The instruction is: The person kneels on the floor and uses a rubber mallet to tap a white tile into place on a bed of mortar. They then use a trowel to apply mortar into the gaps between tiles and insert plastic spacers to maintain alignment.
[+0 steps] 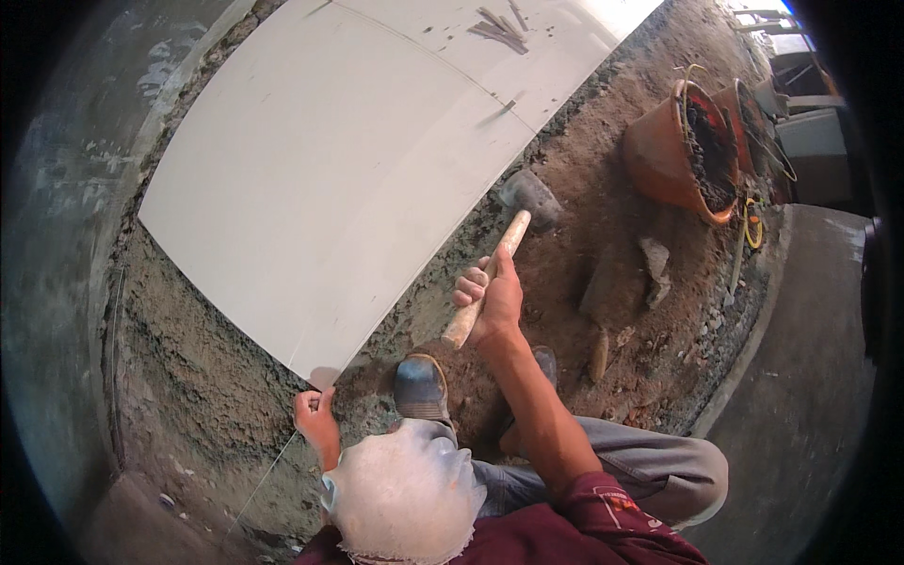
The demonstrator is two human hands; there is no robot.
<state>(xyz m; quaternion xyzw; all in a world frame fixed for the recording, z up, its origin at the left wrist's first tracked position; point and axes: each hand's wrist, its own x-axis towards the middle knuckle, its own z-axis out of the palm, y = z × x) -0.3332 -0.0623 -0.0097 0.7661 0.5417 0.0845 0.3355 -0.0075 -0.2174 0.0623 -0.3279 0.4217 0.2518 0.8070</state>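
My right hand (pixel 492 292) is wrapped round the light wooden handle of a mallet (pixel 530 196). The mallet's dark grey head is over the dirt beside the long edge of a large white tile (pixel 282 198). My left hand (pixel 317 419) is closed at the tile's near corner, its fingertips against the edge. A thin string (pixel 268 474) runs from the lower left up to these fingers, which seem to pinch it; the exact grip is partly hidden. Rough grey mortar (pixel 198 348) lies along the tile's near left side.
Orange buckets (pixel 654 155), the nearer holding dark mortar, stand on the dirt at the right. Several thin strips (pixel 499 30) lie on the far tile, and small spacers sit in the joint. A grey wall (pixel 66 235) bounds the left. My shoe (pixel 421 386) is beside the tile corner.
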